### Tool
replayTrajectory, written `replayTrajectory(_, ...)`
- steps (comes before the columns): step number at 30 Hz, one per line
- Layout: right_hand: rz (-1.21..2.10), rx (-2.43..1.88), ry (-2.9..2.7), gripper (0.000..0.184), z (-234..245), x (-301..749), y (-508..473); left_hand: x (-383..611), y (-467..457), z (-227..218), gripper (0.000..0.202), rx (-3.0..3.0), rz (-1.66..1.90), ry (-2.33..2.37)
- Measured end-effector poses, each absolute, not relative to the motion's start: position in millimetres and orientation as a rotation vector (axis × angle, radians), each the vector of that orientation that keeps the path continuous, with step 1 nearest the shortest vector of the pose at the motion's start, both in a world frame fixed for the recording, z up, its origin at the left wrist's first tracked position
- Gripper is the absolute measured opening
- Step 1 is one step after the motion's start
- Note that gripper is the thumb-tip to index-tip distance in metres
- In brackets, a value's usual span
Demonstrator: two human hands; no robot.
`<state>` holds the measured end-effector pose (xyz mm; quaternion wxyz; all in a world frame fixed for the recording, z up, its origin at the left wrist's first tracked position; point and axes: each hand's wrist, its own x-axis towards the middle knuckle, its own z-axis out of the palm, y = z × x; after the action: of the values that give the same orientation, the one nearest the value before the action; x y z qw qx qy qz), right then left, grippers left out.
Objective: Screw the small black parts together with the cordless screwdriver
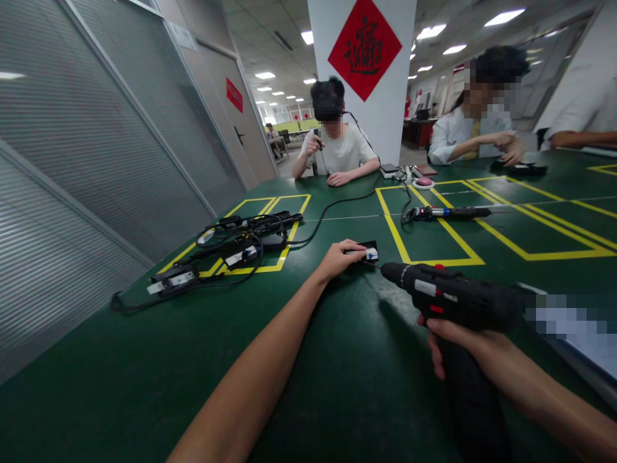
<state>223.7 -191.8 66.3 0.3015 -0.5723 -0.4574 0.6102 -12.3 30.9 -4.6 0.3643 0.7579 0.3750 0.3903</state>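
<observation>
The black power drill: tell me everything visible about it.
The black power drill is a pistol-grip tool, seemingly plastic, with a silver label and small red marks on its body. The right hand grips its handle, holding it level above the green table, nose pointing left toward a small black part under the left hand.

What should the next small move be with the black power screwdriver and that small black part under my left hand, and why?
Probably ease the black power screwdriver forward until its bit seats on the small black part. The left hand pins that part to the green table, and the right hand aims the tip just beside it.
</observation>
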Motion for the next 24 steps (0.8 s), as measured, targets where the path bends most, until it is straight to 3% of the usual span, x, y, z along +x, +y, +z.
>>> replayTrajectory(12, 1.585, -1.547, -1.239, 0.034, 74, 227, -190, -10, 28, -6, 0.029, 1.938, 1.016, 0.964)
replayTrajectory(17, 1.540, -1.605, -1.363, 0.042, 73, 227, -192, -9, 28, -6, 0.029, 1.941, 1.031, 0.959)
replayTrajectory(22, 1.639, -1.499, -1.276, 0.022, 76, 225, -191, -9, 27, -6, 0.028, 1.950, 1.036, 0.972)
replayTrajectory(24, 1.654, -1.476, -1.261, 0.024, 77, 224, -191, -10, 27, -6, 0.028, 1.955, 1.038, 0.966)
